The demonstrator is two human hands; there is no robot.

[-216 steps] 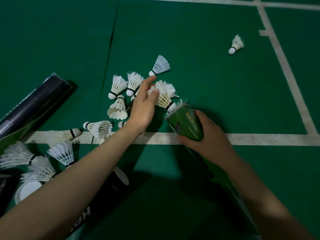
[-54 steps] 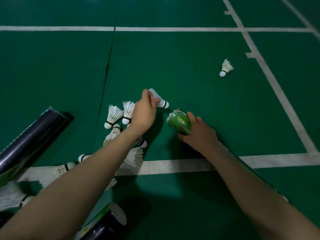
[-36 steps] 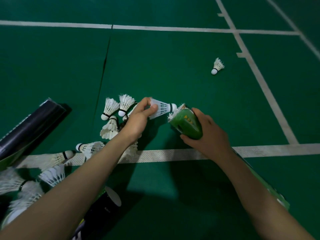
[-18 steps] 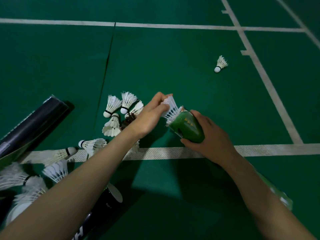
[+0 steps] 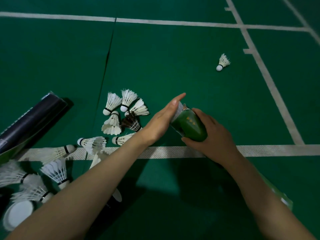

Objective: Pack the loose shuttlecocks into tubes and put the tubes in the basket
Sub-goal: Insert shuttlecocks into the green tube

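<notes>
- The right hand has its grip closed round the green cardboard tube, just right of the frame's centre, with fingers and thumb curled about its upper end.
- The tube slants from the centre toward the lower right, and most of its length is hidden beneath the right forearm.
- The left hand has an open grip: its flat palm and straight fingers press against the tube's open mouth and hold nothing.
- A white feathered shuttlecock sits in that mouth, its feather tips showing between the left palm and the tube's ragged rim.
- The loose white shuttlecocks lie heaped just left of the left hand, with more strewn toward the lower left, some across the white court line.
- A lone shuttlecock lies in the upper right, well apart from both hands.
- A long black tube lies at the left edge, and a second black tube shows beneath the left forearm.
- A round white lid lies in the lower left corner.
</notes>
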